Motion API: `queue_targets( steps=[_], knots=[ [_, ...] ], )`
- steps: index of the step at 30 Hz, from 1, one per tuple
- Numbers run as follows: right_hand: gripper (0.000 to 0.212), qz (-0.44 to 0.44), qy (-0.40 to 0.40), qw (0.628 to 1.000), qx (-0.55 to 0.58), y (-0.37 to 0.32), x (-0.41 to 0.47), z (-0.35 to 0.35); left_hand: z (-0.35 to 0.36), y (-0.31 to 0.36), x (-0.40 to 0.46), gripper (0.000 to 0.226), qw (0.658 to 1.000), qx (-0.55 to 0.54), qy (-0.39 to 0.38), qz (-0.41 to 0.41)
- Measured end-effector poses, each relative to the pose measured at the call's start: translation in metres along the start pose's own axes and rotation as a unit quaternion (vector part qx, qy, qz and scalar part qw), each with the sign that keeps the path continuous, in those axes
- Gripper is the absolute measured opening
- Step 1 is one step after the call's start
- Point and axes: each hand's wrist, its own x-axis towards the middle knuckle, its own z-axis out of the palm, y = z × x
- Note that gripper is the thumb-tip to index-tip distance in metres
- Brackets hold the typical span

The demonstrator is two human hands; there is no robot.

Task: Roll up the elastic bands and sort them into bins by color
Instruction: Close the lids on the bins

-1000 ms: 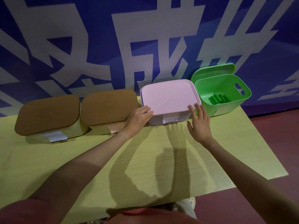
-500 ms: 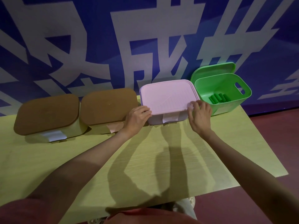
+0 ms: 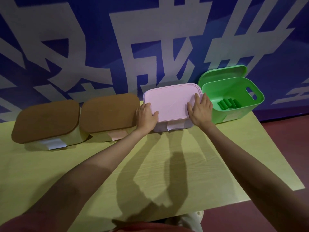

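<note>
Blue-white wall behind yellow bench (image 3: 184,164). Both hands flat, fingers spread on pink lid (image 3: 170,101): left hand (image 3: 146,117) at 9, right hand (image 3: 200,108) at 3. Lift evenly. Rolled green bands (image 3: 228,103) inside open green bin (image 3: 234,113) at 3.

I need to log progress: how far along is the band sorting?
Done: rolled green bands lie in the open green bin. In hand: left hand and right hand press the pink lid. Left: green lid still off; no loose bands visible.
</note>
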Motion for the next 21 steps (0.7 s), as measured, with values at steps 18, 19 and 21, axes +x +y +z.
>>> queue_targets(
  steps=[18,19,21],
  knots=[
    [0.054,0.034,0.042,0.998,0.043,-0.008,0.009,-0.003,0.002,0.004,0.012,0.058,0.96,-0.209,0.036,-0.182],
    [0.054,0.034,0.047,0.998,0.039,-0.008,0.009,-0.001,0.004,0.001,0.012,0.058,0.966,-0.188,0.042,-0.174],
    [0.052,0.033,0.055,0.998,0.028,-0.009,0.008,0.001,0.006,0.001,0.011,0.056,0.973,-0.152,0.051,-0.167]
  ],
)
